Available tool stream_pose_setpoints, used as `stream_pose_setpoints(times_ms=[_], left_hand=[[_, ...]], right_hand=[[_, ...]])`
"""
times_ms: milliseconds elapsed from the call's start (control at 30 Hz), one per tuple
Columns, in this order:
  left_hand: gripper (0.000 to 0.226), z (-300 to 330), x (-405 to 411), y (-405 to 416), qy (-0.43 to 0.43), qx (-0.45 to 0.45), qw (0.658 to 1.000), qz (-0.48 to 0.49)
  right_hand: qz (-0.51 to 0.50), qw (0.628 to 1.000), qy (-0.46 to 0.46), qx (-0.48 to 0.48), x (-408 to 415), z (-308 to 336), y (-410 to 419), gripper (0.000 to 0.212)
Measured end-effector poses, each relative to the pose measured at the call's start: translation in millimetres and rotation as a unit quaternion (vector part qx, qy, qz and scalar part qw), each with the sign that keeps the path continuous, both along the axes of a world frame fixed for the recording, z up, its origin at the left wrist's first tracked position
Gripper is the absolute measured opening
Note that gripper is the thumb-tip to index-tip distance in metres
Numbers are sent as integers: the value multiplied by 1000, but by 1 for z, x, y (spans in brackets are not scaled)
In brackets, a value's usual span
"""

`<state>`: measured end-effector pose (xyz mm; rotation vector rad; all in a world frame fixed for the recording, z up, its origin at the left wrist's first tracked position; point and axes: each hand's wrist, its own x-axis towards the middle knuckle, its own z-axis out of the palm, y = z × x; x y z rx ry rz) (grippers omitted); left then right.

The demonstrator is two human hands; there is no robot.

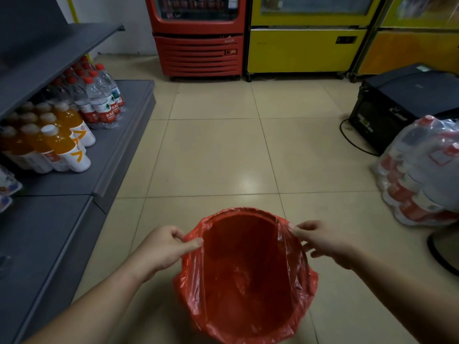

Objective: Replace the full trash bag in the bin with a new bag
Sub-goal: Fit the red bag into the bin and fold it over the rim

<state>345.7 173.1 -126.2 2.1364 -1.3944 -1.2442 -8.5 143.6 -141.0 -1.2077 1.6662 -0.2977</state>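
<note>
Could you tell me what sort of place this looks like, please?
Probably a small convenience shop: a shelf stocked with bottled drinks, a red drinks cooler, and shrink-wrapped bottle packs on the floor.

Dim, even indoor lighting, warm cast; source overhead, shown by one soft glare patch on the floor tiles (244,181). Shadows faint, deepest under the grey shelf (59,43) at left. Strong wide-angle distortion: tile lines and shelf edges bowed toward the borders, corners darkened. Centre fairly sharp; wrapped bottle pack (422,170) at right edge smeared and soft. Mild sheen on the red bag (293,247). Overall slightly noisy, low contrast
</note>
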Motion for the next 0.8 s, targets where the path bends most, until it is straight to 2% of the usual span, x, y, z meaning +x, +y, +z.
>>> stream_pose_setpoints(times_ms=[100, 200, 333, 500, 700, 800], left_hand=[[25, -1, -11, 5, -94, -64, 993, -16], [24, -2, -10, 7, -131, -98, 986, -6], [26, -9, 2, 8, -73, -80, 994, 10], [25, -33, 18, 6, -16, -33, 999, 22], [29, -50, 11, 7, -58, -21, 998, 21], [28, -50, 9, -2, -45, -42, 997, 54]], right_hand=[[-51, 997, 8, -53, 7, -7, 5, 34], [-74, 990, 19, -119, 9, -12, 8, 28], [-85, 985, 11, -150, 5, -14, 10, 24], [-49, 984, 61, -161, -4, -21, 10, 27], [-36, 978, 108, -172, 2, -36, 5, 29], [-54, 975, 111, -183, 6, -37, -2, 28]])
